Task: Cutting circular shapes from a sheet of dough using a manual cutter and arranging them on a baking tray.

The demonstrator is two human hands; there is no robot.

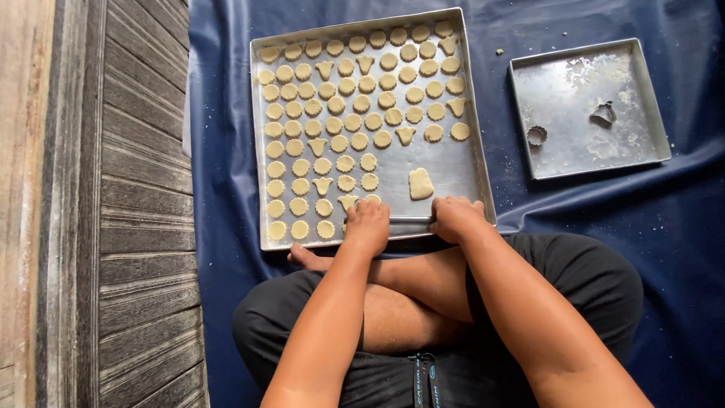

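Two hands grip a thin metal rod (410,220) that lies across the near edge of the big baking tray (467,162): the left hand (368,225) is closed over its left end, knuckles up, and the right hand (455,217) is closed over its right end, with a short bare stretch of rod showing between them. Just beyond the rod, on the tray's bare metal, sits a single lump of pale dough (420,183). Further in, rows of small cut cookies (347,102) cover the left and far parts of the tray, most of them round with scalloped edges and a few shaped like little funnels. Under the tray lies a dark blue sheet (226,189). To the right of the tray, apart from it, a smaller flour-dusted tray (649,98) holds a round cutter (537,136) and a shaped cutter (604,113). To the left of the tray runs a weathered grey wooden wall (143,211). The person sits cross-legged at the near edge of the tray, in black shorts (596,279).
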